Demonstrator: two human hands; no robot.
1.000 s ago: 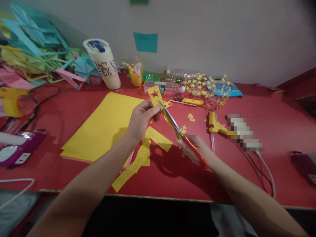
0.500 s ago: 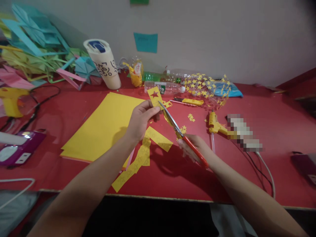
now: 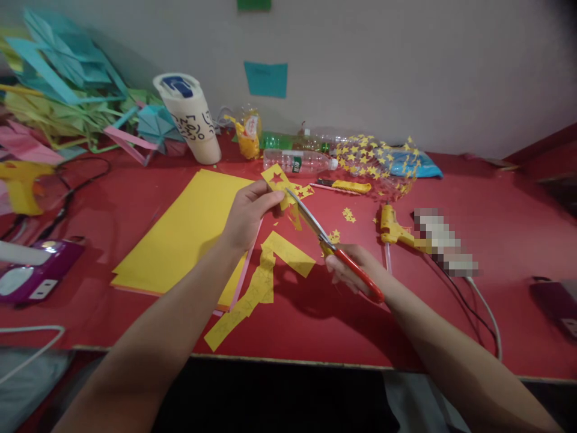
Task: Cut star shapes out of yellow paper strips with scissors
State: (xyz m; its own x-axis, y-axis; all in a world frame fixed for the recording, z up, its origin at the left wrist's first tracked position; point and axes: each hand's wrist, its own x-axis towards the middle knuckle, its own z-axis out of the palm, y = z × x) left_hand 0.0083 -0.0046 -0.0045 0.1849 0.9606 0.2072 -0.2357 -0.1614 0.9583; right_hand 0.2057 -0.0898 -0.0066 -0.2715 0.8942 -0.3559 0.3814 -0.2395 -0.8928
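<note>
Pinched in my left hand (image 3: 250, 211) is a yellow paper strip (image 3: 273, 174) with a star-shaped hole. My right hand (image 3: 354, 267) grips red-handled scissors (image 3: 322, 231), whose blade tips meet the strip beside my left thumb. The blades look nearly closed. Below the hands, several yellow strips with drawn stars (image 3: 261, 282) lie on the red table (image 3: 315, 337). Under my left forearm rests a stack of yellow paper sheets (image 3: 180, 231). Small cut-out stars (image 3: 348, 214) lie right of the blades, and star-holed scraps (image 3: 304, 192) lie behind them.
A yellow glue gun (image 3: 391, 225) and a cutter knife (image 3: 347, 185) lie to the right and behind. Along the wall are plastic bottles (image 3: 279, 161), one covered with stars (image 3: 374, 156), and a white tumbler (image 3: 192, 123). Folded paper shapes (image 3: 76, 78) and a purple power strip (image 3: 40, 270) occupy the left.
My left hand and the paper strip have shifted slightly left and down, and the strip has tilted. The scissors have moved very little, with their tips still at the paper.
</note>
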